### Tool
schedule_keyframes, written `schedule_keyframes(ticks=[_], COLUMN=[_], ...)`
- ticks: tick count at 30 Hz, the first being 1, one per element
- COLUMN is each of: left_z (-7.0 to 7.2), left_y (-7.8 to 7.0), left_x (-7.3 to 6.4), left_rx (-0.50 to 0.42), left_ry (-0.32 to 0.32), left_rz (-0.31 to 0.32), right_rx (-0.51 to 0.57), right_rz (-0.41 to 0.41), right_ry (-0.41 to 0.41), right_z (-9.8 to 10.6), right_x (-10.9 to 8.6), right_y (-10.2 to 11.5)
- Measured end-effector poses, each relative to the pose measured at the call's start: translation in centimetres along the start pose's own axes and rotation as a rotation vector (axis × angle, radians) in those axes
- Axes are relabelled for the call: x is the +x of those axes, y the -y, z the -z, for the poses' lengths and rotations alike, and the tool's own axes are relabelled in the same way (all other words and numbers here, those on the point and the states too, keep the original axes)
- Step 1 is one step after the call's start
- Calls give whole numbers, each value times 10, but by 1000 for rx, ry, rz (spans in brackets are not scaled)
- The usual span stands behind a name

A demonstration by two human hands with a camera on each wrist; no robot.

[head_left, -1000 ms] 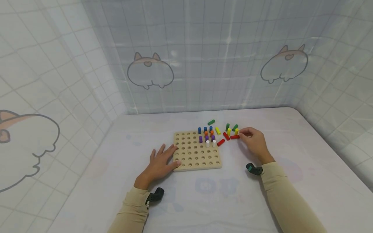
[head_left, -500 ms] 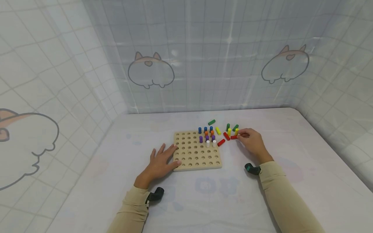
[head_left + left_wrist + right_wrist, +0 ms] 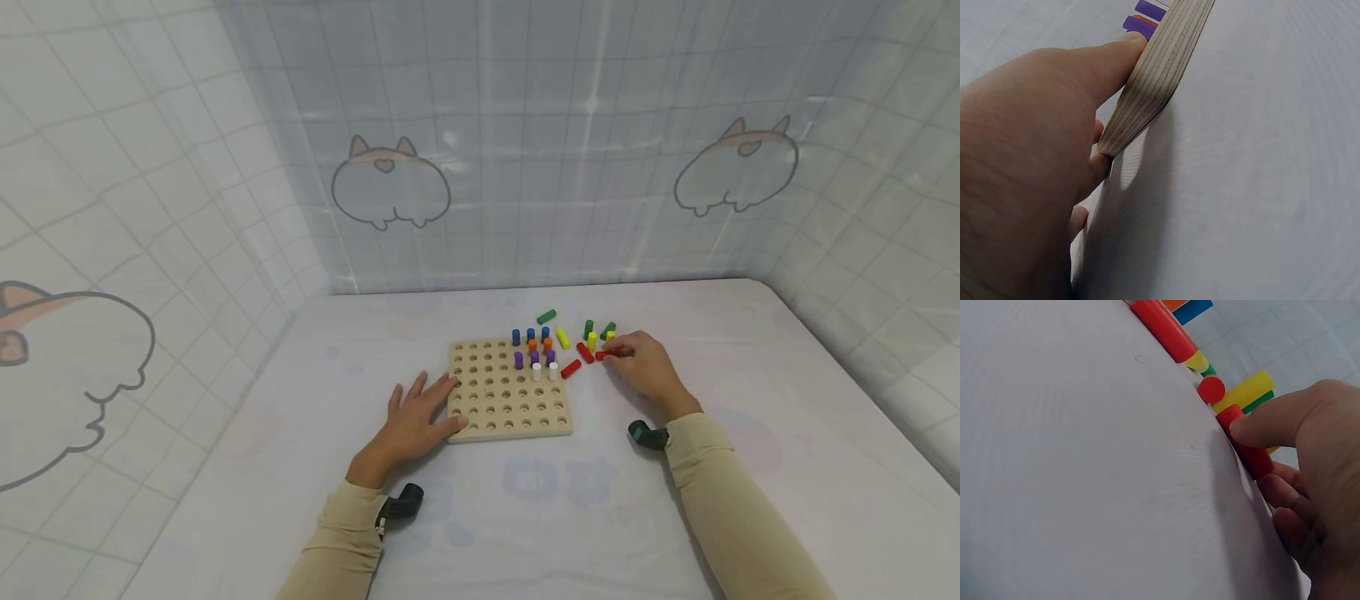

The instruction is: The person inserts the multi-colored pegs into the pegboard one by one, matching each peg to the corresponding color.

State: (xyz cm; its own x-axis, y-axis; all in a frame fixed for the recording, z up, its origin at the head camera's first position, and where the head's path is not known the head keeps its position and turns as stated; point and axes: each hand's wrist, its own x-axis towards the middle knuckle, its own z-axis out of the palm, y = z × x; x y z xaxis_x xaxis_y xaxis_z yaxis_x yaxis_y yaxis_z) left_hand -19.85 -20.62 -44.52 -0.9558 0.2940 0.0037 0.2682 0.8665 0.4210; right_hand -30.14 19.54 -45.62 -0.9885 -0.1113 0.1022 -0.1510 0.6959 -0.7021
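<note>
A wooden pegboard [image 3: 510, 407] with rows of holes lies on the table. My left hand [image 3: 408, 427] rests against its left side, fingers spread, thumb at the near-left corner; the left wrist view has the thumb along the board's layered edge [image 3: 1159, 78]. Blue pegs [image 3: 531, 335], orange pegs [image 3: 547, 343], purple pegs [image 3: 518, 360] and white pegs [image 3: 537, 372] stand in holes at the far right. My right hand [image 3: 651, 373], right of the board, pinches a red peg [image 3: 1250, 450] lying on the table, thumb on its near side and fingers at its end.
Loose red pegs [image 3: 572, 368] and a yellow peg [image 3: 563, 338] lie between board and right hand. Upright yellow pegs [image 3: 592, 340], an upright green peg [image 3: 588, 329] and lying green pegs [image 3: 547, 317] are behind. A white curtain [image 3: 525, 208] hangs beyond the table.
My right hand has shifted slightly left along the red peg, covering more of it. The left hand and the board have stayed put.
</note>
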Motion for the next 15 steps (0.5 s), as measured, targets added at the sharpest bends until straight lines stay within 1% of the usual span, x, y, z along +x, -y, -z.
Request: schedule_keyframes(ticks=[8, 15], left_z=[0, 0], left_y=[0, 1], left_x=[1, 1], left_rx=[9, 3], left_ry=[-3, 4], left_rz=[1, 0], right_rx=[-48, -49], right_rz=[13, 11], right_ry=[4, 4], right_z=[-1, -1], right_x=[1, 0], right_y=[-1, -3])
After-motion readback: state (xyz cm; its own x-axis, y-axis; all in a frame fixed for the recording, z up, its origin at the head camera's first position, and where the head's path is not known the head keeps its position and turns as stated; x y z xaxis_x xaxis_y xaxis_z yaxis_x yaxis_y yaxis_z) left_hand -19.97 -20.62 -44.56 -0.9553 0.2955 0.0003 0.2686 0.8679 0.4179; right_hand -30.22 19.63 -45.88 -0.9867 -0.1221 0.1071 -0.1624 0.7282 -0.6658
